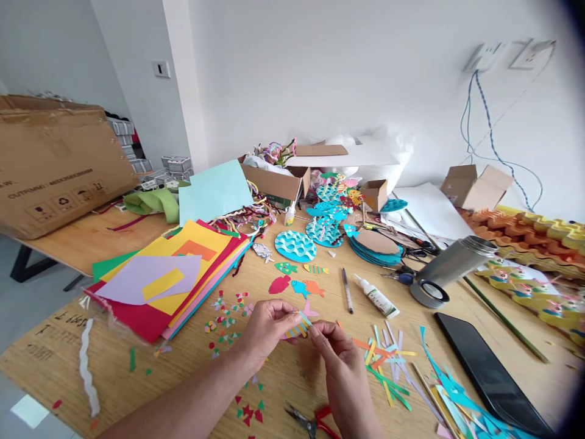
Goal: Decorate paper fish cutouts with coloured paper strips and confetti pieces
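Observation:
Both my hands meet over the front middle of the wooden table [114, 238]. My left hand [265, 326] pinches a small pink paper fish [297, 326] striped in yellow and blue. My right hand [340, 360] pinches the fish's right end, fingers pressed together. Finished paper fish [307, 288] lie just beyond the hands, with a pen [347, 291] and a glue bottle [377, 297] to the right. Loose coloured paper strips [388, 366] lie right of my right hand. Red-handled scissors [313, 421] rest at the near edge.
A stack of coloured paper sheets [173, 274] lies at left. Blue wave-patterned discs [295, 246] sit mid-table, cardboard boxes [274, 180] behind. A steel flask [450, 265] lies on its side at right, a black tablet [489, 372] near it. Confetti scraps [226, 311] dot the table.

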`<state>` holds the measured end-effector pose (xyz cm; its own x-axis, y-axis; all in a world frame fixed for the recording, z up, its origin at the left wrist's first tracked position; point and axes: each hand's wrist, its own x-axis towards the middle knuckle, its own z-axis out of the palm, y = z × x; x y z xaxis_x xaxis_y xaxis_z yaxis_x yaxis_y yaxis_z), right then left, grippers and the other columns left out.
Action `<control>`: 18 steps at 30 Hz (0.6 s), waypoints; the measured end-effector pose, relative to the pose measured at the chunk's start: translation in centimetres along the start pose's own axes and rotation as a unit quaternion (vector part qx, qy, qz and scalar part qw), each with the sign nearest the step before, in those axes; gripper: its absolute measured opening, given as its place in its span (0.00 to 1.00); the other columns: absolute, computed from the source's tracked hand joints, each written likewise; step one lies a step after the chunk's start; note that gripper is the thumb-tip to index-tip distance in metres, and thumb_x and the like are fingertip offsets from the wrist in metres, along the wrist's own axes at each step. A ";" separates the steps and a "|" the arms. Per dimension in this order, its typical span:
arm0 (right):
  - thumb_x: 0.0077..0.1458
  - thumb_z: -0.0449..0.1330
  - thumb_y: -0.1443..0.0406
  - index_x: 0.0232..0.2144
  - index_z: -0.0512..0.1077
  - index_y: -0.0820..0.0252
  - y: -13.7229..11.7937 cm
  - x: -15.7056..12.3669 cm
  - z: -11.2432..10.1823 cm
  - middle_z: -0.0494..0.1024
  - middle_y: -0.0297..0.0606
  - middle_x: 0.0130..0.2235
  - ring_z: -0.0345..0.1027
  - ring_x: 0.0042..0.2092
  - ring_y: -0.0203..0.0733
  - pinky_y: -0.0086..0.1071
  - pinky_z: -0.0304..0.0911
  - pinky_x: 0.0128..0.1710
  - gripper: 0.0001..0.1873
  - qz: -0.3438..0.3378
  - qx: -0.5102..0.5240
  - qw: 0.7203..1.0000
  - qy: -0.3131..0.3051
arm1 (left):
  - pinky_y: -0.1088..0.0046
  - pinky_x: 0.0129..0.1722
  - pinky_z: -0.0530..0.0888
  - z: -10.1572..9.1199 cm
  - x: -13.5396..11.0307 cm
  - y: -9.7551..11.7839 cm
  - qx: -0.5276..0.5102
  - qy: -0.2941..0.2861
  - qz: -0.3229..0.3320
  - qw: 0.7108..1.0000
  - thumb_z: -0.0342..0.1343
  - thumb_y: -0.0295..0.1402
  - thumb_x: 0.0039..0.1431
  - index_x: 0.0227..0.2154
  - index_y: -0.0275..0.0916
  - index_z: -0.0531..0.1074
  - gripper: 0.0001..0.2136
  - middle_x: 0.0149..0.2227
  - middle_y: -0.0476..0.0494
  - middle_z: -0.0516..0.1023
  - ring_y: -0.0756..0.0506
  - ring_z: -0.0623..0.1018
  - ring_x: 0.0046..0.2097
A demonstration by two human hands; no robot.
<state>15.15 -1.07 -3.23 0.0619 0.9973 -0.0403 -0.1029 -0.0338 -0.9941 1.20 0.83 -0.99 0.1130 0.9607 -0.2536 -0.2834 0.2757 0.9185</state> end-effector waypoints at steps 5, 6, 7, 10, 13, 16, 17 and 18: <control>0.45 0.65 0.55 0.25 0.73 0.59 0.0 0.0 -0.1 0.74 0.37 0.28 0.67 0.33 0.42 0.33 0.62 0.34 0.14 -0.035 -0.052 0.998 0.007 | 0.72 0.28 0.72 0.1 0.0 0.2 0.020 -0.006 -0.004 1.000 0.64 0.42 0.39 0.24 0.34 0.73 0.14 0.28 0.42 0.80 0.45 0.77 0.30; 0.45 0.65 0.55 0.25 0.73 0.59 0.0 0.1 -0.1 0.74 0.37 0.28 0.67 0.33 0.43 0.33 0.62 0.34 0.13 -0.041 -0.057 0.998 0.010 | 0.72 0.28 0.72 0.1 0.0 0.2 0.020 -0.011 -0.006 1.000 0.64 0.42 0.39 0.24 0.34 0.73 0.15 0.28 0.42 0.80 0.45 0.77 0.29; 0.45 0.65 0.55 0.25 0.73 0.59 0.1 0.1 -0.1 0.74 0.37 0.28 0.67 0.33 0.43 0.33 0.63 0.34 0.13 -0.044 -0.060 0.997 0.014 | 0.71 0.28 0.72 0.1 0.0 0.1 0.017 -0.016 -0.008 1.000 0.64 0.42 0.39 0.24 0.34 0.73 0.15 0.28 0.41 0.80 0.45 0.76 0.29; 0.45 0.64 0.54 0.25 0.73 0.59 0.1 0.2 -0.1 0.74 0.37 0.28 0.67 0.33 0.43 0.33 0.63 0.34 0.14 -0.044 -0.059 0.997 0.015 | 0.72 0.27 0.73 0.0 0.0 0.0 0.011 -0.025 -0.005 1.000 0.64 0.42 0.40 0.25 0.34 0.74 0.15 0.29 0.41 0.80 0.46 0.76 0.28; 0.46 0.64 0.54 0.25 0.72 0.59 0.2 0.2 -0.1 0.73 0.36 0.28 0.65 0.32 0.41 0.32 0.62 0.33 0.14 -0.039 -0.055 0.998 0.017 | 0.73 0.26 0.72 -0.1 0.1 -0.1 0.007 -0.031 -0.002 1.000 0.64 0.42 0.41 0.25 0.34 0.74 0.15 0.30 0.41 0.80 0.48 0.75 0.27; 0.46 0.64 0.54 0.25 0.72 0.59 0.2 0.2 -0.1 0.72 0.35 0.27 0.64 0.31 0.40 0.31 0.61 0.32 0.14 -0.037 -0.053 0.998 0.021 | 0.73 0.26 0.72 -0.1 0.1 -0.1 0.006 -0.023 -0.007 1.000 0.65 0.43 0.40 0.26 0.33 0.74 0.17 0.28 0.42 0.79 0.48 0.75 0.26; 0.46 0.64 0.54 0.25 0.72 0.59 0.2 0.2 -0.1 0.72 0.35 0.27 0.64 0.31 0.40 0.31 0.61 0.32 0.14 -0.037 -0.053 0.998 0.022 | 0.73 0.26 0.72 -0.1 0.1 0.0 0.006 -0.018 -0.009 1.000 0.65 0.43 0.39 0.26 0.34 0.74 0.17 0.27 0.43 0.79 0.48 0.75 0.26; 0.46 0.64 0.54 0.25 0.72 0.59 0.2 0.2 -0.1 0.72 0.35 0.27 0.64 0.31 0.40 0.31 0.60 0.32 0.14 -0.037 -0.053 0.998 0.023 | 0.73 0.26 0.72 -0.1 0.1 0.0 0.006 -0.016 -0.010 1.000 0.65 0.43 0.38 0.26 0.34 0.74 0.17 0.26 0.43 0.79 0.48 0.75 0.26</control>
<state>15.23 -0.93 -3.45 0.1105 0.9934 0.0310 0.0081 0.0303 -0.9995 1.11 0.90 -1.06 0.1491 0.9532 -0.2629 -0.2699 0.2950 0.9166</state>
